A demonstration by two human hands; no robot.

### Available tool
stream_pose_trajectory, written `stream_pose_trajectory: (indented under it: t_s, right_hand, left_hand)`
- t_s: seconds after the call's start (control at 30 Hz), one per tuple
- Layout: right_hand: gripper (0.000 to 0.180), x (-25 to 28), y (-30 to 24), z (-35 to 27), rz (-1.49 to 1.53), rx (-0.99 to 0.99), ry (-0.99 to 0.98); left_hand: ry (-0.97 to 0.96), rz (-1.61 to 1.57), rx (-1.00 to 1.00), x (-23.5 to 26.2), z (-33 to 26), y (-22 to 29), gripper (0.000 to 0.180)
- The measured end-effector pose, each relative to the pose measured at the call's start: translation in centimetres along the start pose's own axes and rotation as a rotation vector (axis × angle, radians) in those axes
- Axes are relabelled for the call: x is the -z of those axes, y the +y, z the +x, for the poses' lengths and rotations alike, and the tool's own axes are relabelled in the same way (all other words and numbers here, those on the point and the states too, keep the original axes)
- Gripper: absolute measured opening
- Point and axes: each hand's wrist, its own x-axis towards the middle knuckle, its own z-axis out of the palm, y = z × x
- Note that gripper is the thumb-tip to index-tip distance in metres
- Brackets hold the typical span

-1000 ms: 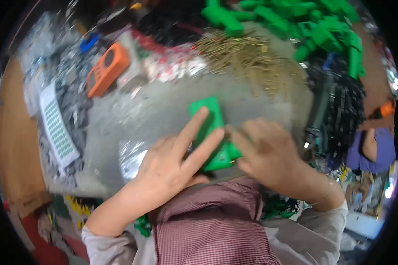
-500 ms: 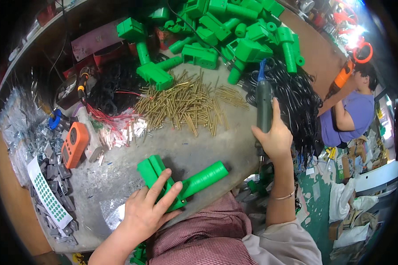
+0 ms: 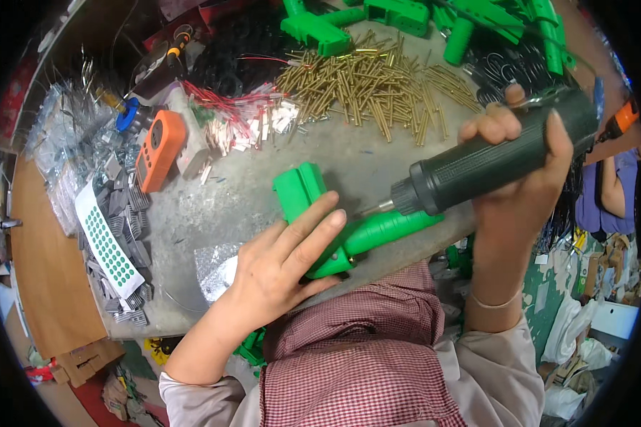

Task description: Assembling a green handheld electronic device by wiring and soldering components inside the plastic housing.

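- the smooth green plastic housing [image 3: 299, 188] is pressed onto the near edge of the counter [image 3: 228, 196] under outspread fingers of the left hand [image 3: 269, 270];
- the ribbed, dark electric screwdriver [image 3: 470, 171], wrapped by fingers of the right hand [image 3: 528, 192], is now swung in from the right; both are thereby brought together;
- slender brass-coloured screws [image 3: 363, 82] are heaped beyond.

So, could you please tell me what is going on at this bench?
The person's left hand lies over a green plastic part on the grey tabletop. The right hand grips a dark power screwdriver, its bit angled toward that part; whether they touch is unclear. Brass-coloured screws lie in a loose pile beyond.
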Motion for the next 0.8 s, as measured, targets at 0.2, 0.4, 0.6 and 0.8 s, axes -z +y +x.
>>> stream_pose_trajectory:
  t_s: [0.2, 0.4, 0.6, 0.8]
  right_hand:
    - [0.040, 2.5, 1.9, -0.5, 0.125, -0.003, 0.046]
    - [0.041, 2.7, 2.2, -0.8, 0.108, -0.007, 0.033]
    - [0.041, 3.6, 3.0, -0.5, 0.189, -0.044, -0.022]
    - [0.039, 4.2, 4.2, -0.5, 0.192, -0.057, 0.058]
  left_hand:
    - [-0.015, -0.002, -0.007, -0.1, -0.2, -0.2, 0.102]
    - [-0.022, 0.006, -0.012, -0.1, -0.2, -0.2, 0.102]
    - [-0.059, 0.049, -0.049, 0.1, -0.3, -0.3, 0.118]
    - [0.042, -0.055, 0.096, 0.6, -1.0, 0.5, 0.101]
